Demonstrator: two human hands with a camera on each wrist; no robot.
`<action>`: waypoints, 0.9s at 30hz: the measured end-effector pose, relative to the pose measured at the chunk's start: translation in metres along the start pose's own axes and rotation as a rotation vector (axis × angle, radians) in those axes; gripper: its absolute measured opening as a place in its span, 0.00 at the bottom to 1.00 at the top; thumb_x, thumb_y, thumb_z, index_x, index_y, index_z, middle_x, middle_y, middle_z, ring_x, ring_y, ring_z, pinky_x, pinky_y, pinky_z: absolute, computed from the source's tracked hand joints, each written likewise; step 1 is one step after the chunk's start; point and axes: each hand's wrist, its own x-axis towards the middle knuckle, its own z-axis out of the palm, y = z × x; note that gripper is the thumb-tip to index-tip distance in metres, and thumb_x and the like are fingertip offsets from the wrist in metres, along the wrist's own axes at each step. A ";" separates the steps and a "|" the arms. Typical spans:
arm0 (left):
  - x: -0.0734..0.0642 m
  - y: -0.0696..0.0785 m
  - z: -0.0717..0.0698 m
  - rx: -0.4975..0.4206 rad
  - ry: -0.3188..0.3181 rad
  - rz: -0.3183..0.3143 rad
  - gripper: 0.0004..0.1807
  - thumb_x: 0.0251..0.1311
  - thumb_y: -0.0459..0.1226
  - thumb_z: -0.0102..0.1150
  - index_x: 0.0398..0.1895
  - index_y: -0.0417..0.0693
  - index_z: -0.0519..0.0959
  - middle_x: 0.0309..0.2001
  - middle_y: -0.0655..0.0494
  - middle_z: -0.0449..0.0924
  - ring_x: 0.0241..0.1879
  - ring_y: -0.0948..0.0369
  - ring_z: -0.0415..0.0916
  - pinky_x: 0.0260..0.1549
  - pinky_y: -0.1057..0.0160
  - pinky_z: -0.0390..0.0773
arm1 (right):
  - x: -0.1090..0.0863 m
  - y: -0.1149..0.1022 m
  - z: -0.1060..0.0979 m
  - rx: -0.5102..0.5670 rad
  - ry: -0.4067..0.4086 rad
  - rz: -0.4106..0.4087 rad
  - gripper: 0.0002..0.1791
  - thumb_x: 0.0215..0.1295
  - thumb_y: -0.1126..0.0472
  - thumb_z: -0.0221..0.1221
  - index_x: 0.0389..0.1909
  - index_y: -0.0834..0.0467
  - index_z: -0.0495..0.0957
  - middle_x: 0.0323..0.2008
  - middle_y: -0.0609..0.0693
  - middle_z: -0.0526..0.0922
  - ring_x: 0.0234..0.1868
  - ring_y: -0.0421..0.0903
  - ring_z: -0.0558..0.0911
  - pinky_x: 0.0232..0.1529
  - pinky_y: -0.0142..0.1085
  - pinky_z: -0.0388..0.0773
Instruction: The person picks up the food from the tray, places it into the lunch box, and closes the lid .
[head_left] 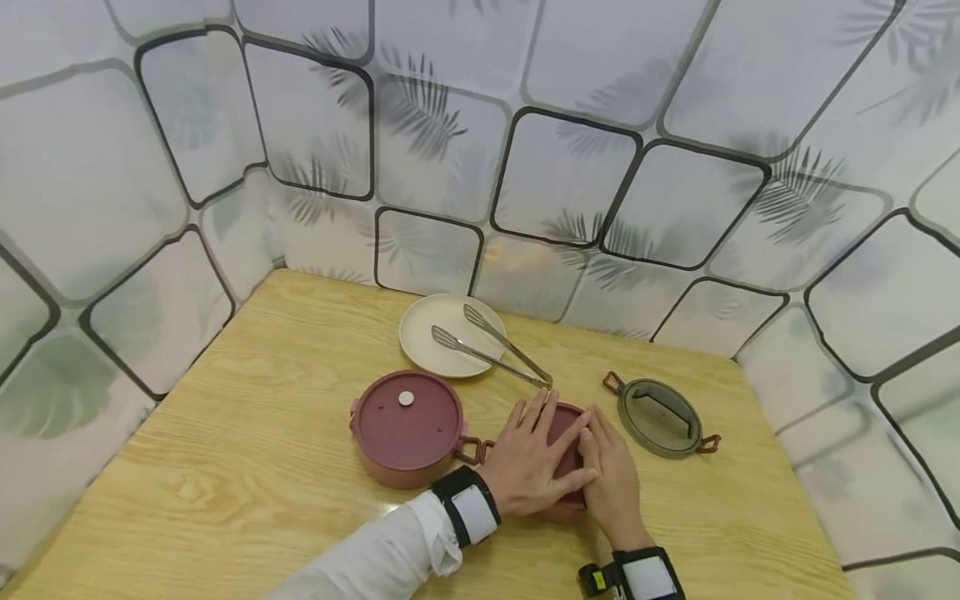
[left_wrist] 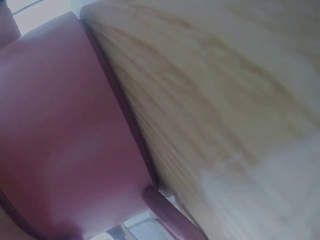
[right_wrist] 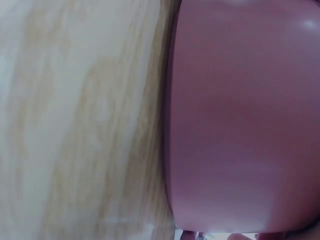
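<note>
In the head view a smaller pink pot (head_left: 562,513) with a maroon lid (head_left: 564,422) stands at the front of the table. My left hand (head_left: 528,462) lies across its top with the fingers straight and spread. From the right side, my right hand (head_left: 611,479) rests against the lid's edge, fingers extended and touching the left hand's fingertips. Both hands cover much of the lid. Each wrist view is filled by the pink wall of a pot (left_wrist: 65,125) on the wood; a handle (left_wrist: 172,215) shows low in the left one.
Left of the hands stands a larger pink pot (head_left: 408,425) with a knobbed maroon lid, its handle close to the smaller pot's handle. Behind lie a white plate (head_left: 423,337) and metal tongs (head_left: 517,354) across it. A grey-green lid-like piece (head_left: 656,417) with brown handles sits right.
</note>
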 end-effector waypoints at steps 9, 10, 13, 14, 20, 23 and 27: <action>-0.001 0.001 0.002 0.034 -0.004 -0.006 0.37 0.61 0.68 0.14 0.71 0.66 0.38 0.70 0.37 0.35 0.68 0.45 0.33 0.64 0.44 0.45 | -0.001 -0.002 -0.001 -0.010 0.000 0.006 0.25 0.74 0.55 0.36 0.60 0.69 0.62 0.62 0.65 0.64 0.61 0.60 0.61 0.57 0.59 0.59; -0.001 0.001 0.002 0.037 -0.002 -0.007 0.37 0.61 0.68 0.14 0.71 0.66 0.38 0.70 0.38 0.35 0.68 0.46 0.33 0.64 0.44 0.45 | -0.001 -0.002 -0.001 -0.012 0.002 0.003 0.25 0.74 0.55 0.36 0.60 0.69 0.62 0.62 0.65 0.64 0.61 0.60 0.62 0.57 0.59 0.60; -0.002 0.002 0.001 0.043 0.003 -0.009 0.37 0.61 0.67 0.14 0.71 0.66 0.40 0.70 0.38 0.36 0.68 0.46 0.34 0.63 0.43 0.46 | -0.001 -0.001 0.001 -0.023 0.010 -0.010 0.24 0.74 0.55 0.36 0.60 0.70 0.63 0.61 0.66 0.64 0.60 0.60 0.62 0.56 0.59 0.60; -0.002 0.002 0.001 0.043 0.002 -0.009 0.37 0.61 0.67 0.14 0.71 0.66 0.40 0.70 0.38 0.36 0.68 0.46 0.34 0.63 0.43 0.46 | -0.001 -0.001 0.001 -0.025 0.014 -0.013 0.24 0.74 0.56 0.36 0.60 0.70 0.63 0.61 0.66 0.65 0.60 0.61 0.63 0.56 0.59 0.61; -0.002 0.002 0.002 0.016 -0.003 -0.008 0.37 0.61 0.68 0.16 0.71 0.66 0.40 0.71 0.40 0.36 0.68 0.47 0.36 0.64 0.44 0.46 | -0.002 0.000 0.002 -0.026 0.023 -0.018 0.24 0.74 0.56 0.36 0.59 0.69 0.64 0.60 0.65 0.66 0.60 0.60 0.63 0.56 0.59 0.61; -0.002 0.002 0.002 0.027 0.003 -0.007 0.38 0.61 0.68 0.16 0.71 0.64 0.41 0.71 0.41 0.38 0.68 0.49 0.38 0.64 0.45 0.48 | -0.002 0.000 0.002 -0.030 0.022 -0.011 0.24 0.74 0.55 0.37 0.59 0.69 0.64 0.60 0.66 0.66 0.60 0.60 0.64 0.56 0.58 0.62; -0.001 0.002 0.001 0.065 0.016 -0.015 0.41 0.60 0.68 0.16 0.72 0.58 0.43 0.71 0.41 0.41 0.68 0.50 0.40 0.64 0.47 0.50 | 0.000 0.000 0.002 -0.024 0.019 0.013 0.25 0.74 0.54 0.36 0.60 0.68 0.63 0.60 0.66 0.66 0.60 0.60 0.64 0.56 0.58 0.61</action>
